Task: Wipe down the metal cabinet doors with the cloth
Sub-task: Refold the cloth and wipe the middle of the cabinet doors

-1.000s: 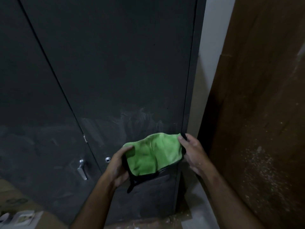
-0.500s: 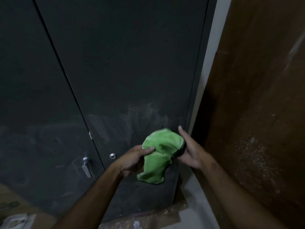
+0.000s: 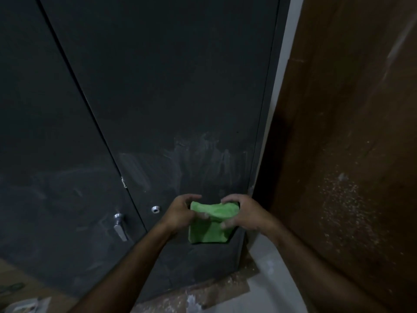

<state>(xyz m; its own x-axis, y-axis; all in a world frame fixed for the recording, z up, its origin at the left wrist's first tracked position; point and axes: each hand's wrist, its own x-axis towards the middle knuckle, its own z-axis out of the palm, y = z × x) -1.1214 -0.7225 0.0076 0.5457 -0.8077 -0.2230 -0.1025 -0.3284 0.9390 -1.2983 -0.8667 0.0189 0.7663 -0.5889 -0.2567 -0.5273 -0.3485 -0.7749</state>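
Dusty gray cabinet doors [image 3: 180,109] stand right behind the green cloth [image 3: 209,227] that my left hand [image 3: 180,213] and right hand [image 3: 243,214] both grip, folded.

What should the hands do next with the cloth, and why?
Probably press the cloth onto the right door and wipe. Both hands, left and right, hold it folded, and pale smears show just above.
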